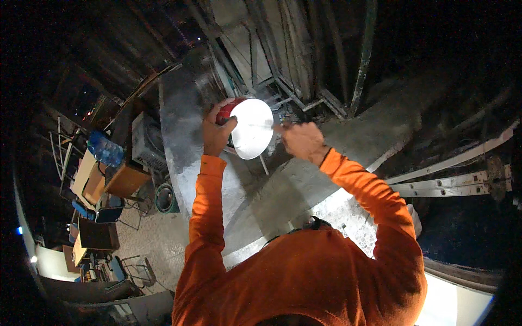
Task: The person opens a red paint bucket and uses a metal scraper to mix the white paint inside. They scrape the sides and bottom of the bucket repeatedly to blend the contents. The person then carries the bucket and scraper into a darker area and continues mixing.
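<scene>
My left hand [217, 132] grips a round drum-shaped thing with a white face [253, 130] and a red side [225, 110]. The thumb presses on the rim of its face, which is so brightly lit that no detail shows. My right hand [303, 140] is closed just right of the disc, its fingertips near the rim. Whatever it pinches, if anything, is too small and dark to make out. Below the disc a thin pale rod [264, 164] sticks out; what it belongs to is unclear.
Under my hands lies a rough grey concrete surface [283, 190]. Metal frames [326, 103] stand ahead. An aluminium ladder [446, 186] lies at the right. To the left are a blue water bottle [106, 149], a grey crate-like box [147, 142], a round bin [164, 197] and several desks and chairs.
</scene>
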Motion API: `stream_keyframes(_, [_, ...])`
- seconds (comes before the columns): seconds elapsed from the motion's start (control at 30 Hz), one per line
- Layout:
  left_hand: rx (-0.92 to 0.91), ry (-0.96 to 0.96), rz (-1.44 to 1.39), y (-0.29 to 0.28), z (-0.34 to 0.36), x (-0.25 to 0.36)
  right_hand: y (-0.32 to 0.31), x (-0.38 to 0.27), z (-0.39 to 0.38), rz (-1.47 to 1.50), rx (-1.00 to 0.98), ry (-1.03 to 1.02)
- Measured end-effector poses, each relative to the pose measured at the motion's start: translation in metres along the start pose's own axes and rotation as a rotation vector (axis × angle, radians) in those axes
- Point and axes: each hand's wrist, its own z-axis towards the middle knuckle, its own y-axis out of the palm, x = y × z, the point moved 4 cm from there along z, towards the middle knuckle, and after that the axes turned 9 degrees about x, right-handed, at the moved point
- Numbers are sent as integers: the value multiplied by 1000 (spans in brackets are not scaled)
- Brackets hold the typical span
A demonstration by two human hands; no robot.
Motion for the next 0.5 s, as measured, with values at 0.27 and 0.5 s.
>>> stream_keyframes(0.27, [-99,-74,-185,16,2,8,-23,22,25,-190,243,-74])
stream_keyframes(0.5, [49,22,-139,8,1,25,31,-2,-18,-8,183,18])
